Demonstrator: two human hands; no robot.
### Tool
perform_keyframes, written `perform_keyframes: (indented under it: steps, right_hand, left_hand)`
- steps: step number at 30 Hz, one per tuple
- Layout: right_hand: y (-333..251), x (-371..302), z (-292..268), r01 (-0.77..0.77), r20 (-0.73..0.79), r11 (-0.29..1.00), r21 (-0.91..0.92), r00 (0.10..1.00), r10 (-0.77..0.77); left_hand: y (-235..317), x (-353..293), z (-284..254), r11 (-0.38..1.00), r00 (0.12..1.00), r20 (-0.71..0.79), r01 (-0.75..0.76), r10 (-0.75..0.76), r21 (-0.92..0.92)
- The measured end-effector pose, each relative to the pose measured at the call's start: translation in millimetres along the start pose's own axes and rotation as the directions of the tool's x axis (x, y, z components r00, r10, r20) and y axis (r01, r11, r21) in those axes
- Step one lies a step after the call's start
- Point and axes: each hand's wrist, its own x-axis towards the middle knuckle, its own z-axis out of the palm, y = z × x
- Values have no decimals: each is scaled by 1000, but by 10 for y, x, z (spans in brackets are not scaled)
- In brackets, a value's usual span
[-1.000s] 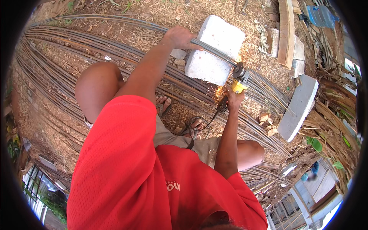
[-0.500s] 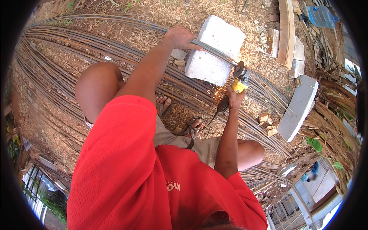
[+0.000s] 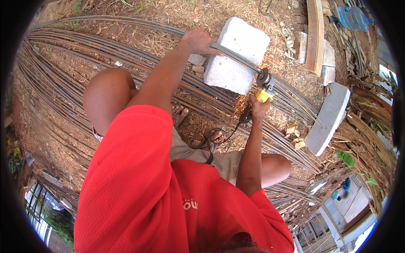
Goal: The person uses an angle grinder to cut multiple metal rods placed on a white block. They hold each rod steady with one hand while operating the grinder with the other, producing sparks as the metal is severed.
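Observation:
My left hand (image 3: 199, 41) is closed round a bundle of thin steel rods (image 3: 236, 56), just left of a white block (image 3: 244, 36) that the rods cross. In my right hand (image 3: 258, 109) is a yellow and grey angle grinder (image 3: 263, 94), gripped by its body. Its dark disc (image 3: 263, 76) meets the rods just past the block's right edge. Orange sparks fly below the disc and along that edge. The exact cutting point is hidden by the grinder's head. From the tool, a black cord (image 3: 233, 134) runs down towards my feet.
More long steel rods (image 3: 126, 52) lie across the ground, under and beside my legs. The rods' right ends reach a grey concrete slab (image 3: 327, 120). Beyond are a wooden plank (image 3: 314, 36), a blue plastic bottle (image 3: 355, 19) and dry plant stalks (image 3: 363, 139). Wood chips cover the soil.
Sparks have grown denser below the disc and along the block's right edge. The grinder and both hands stay in almost the same place.

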Motion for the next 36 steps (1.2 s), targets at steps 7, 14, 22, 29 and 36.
perform_keyframes:
  steps: [7,14,22,29,36]
  right_hand:
    - [-188,-72,79,15,-13,996,-92,1000,-16]
    - [-268,-97,90,27,-7,991,-134,1000,-28]
    - [-273,-60,91,-26,-21,994,-102,999,24]
    - [-288,-99,103,-27,-24,997,-74,999,25]
    - [-67,-5,28,51,-3,995,-85,999,-52]
  left_hand:
    - [0,-8,1,1000,1000,2,-6,6,1]
    - [-11,21,19,1000,1000,27,-5,4,20]
    - [-8,1,22,1000,1000,-8,-6,6,21]
    - [-2,10,7,1000,1000,29,3,-3,7]
    - [-5,14,10,1000,1000,10,-3,3,1]
